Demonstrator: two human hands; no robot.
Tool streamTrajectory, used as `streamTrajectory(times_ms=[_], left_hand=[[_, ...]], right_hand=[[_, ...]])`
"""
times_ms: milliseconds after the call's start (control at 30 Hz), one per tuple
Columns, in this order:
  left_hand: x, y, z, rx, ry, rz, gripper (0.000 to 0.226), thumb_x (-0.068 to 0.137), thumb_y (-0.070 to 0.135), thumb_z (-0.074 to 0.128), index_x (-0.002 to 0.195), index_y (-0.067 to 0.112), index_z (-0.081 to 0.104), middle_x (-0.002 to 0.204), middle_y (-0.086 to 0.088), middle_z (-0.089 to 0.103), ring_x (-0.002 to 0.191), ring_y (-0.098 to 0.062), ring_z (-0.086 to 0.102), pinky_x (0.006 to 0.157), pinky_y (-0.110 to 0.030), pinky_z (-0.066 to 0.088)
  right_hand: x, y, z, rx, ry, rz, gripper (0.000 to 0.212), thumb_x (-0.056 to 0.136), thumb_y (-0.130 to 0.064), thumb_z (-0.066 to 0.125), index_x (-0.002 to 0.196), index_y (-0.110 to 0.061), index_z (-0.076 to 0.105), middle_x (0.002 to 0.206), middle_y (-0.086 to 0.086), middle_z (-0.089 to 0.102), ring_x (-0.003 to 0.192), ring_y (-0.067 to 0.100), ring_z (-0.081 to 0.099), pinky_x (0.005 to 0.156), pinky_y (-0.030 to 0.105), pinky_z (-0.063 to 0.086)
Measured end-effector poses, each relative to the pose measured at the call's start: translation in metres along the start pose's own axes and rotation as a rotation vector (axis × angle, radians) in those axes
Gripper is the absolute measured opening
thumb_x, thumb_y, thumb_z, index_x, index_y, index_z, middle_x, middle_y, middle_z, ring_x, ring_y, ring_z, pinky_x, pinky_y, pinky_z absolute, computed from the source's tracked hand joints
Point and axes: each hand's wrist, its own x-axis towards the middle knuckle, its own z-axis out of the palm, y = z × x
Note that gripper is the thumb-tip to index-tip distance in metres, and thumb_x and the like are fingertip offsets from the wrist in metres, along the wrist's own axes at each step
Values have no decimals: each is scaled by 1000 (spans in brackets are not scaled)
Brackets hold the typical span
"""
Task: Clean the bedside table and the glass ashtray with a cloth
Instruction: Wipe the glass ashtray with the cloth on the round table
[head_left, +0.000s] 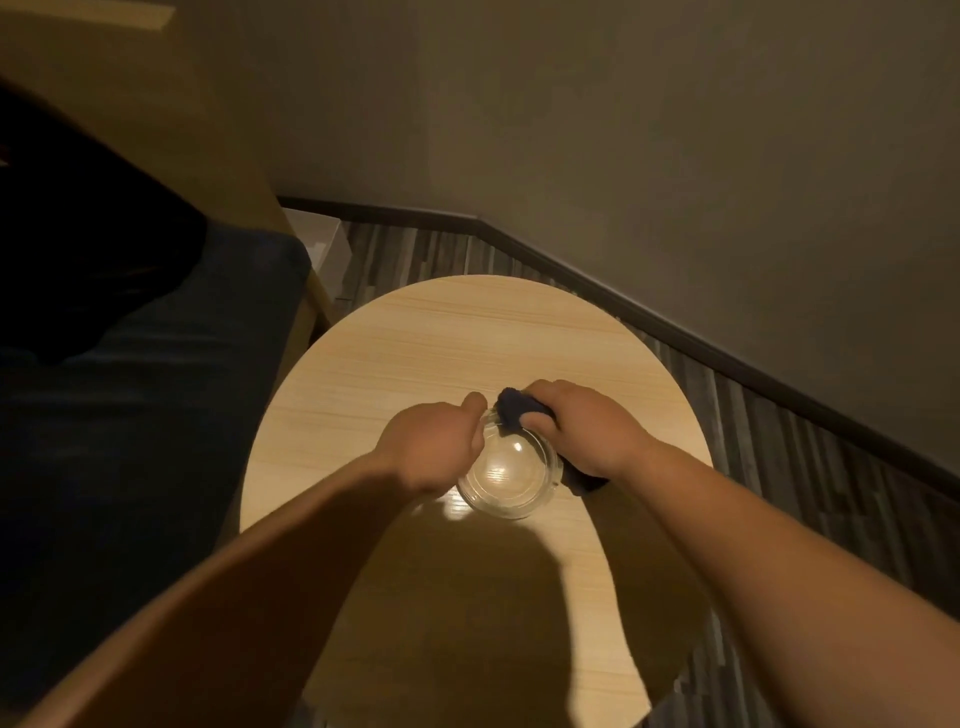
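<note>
A round clear glass ashtray (506, 475) is over the middle of the round light-wood bedside table (415, 338). My left hand (431, 447) grips its left rim, thumb on the far edge. My right hand (582, 434) is closed on a dark blue cloth (511, 410) and presses it against the ashtray's far right rim. Part of the cloth hangs out below that hand at the ashtray's right side. Whether the ashtray rests on the table or is lifted off it, I cannot tell.
A dark blue bed or cushion (145, 415) with a wooden frame lies close on the left. A grey wall with a dark skirting board (675, 332) runs behind and to the right. Striped carpet (779, 467) surrounds the table. My shadow covers the table's near half.
</note>
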Motion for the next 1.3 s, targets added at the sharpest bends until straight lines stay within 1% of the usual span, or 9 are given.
streamTrajectory(times_ms=[200,333,433,533,667,833,1067,1167,1300], left_hand=[[-11,12,11,-28,-63,-186,17,97,26,35,110,15,36,60,4,45,49,-15,41,42,-31,22],[-38,29,21,331,266,-195,12,74,12,62,84,7,67,42,5,35,34,-13,34,33,-20,28],[-52,36,29,321,379,-214,9,62,7,70,70,5,67,39,4,31,31,-12,31,32,-20,26],[-57,39,22,252,299,-291,10,68,9,68,77,8,65,43,4,33,35,-13,35,33,-21,29],[-47,40,21,-209,52,-548,19,98,22,39,111,9,40,76,-5,59,73,-30,63,56,-31,42],[-50,26,28,-231,135,-554,18,99,25,33,109,10,36,65,-1,53,63,-29,57,55,-31,41],[-53,12,27,-181,105,-499,20,99,28,30,107,11,37,62,2,44,60,-27,51,54,-33,37],[-53,10,26,-184,72,-497,21,100,30,29,108,12,36,62,3,45,60,-26,51,54,-33,35],[-55,6,21,-193,53,-476,24,101,32,29,111,12,38,66,0,50,62,-27,53,55,-33,36]], right_hand=[[-39,-13,42,176,327,334,23,97,-43,41,103,-22,50,90,1,58,77,24,53,61,35,37],[-71,-34,75,532,432,537,24,98,-40,38,112,-28,53,99,-2,62,87,19,56,72,35,41],[-74,-58,89,725,544,646,25,99,-34,36,115,-34,55,100,-8,58,92,13,53,82,33,40],[-79,-68,94,905,625,701,19,98,-30,38,96,-32,57,86,-8,57,86,13,53,78,32,41],[-96,-79,99,1057,499,703,30,94,-31,42,72,-12,49,63,1,43,62,17,44,61,32,36],[-104,-45,60,631,434,399,32,100,-35,41,109,-16,64,96,1,66,88,16,58,72,32,43],[-95,21,25,-461,211,32,45,98,-45,36,137,-26,49,143,9,46,133,35,36,106,49,30],[-105,33,47,-555,11,26,60,97,-57,18,151,-30,18,160,6,18,146,32,6,116,55,-1],[-105,26,50,-472,26,87,79,88,-74,4,152,-29,3,162,3,0,147,27,-11,115,54,-11]])
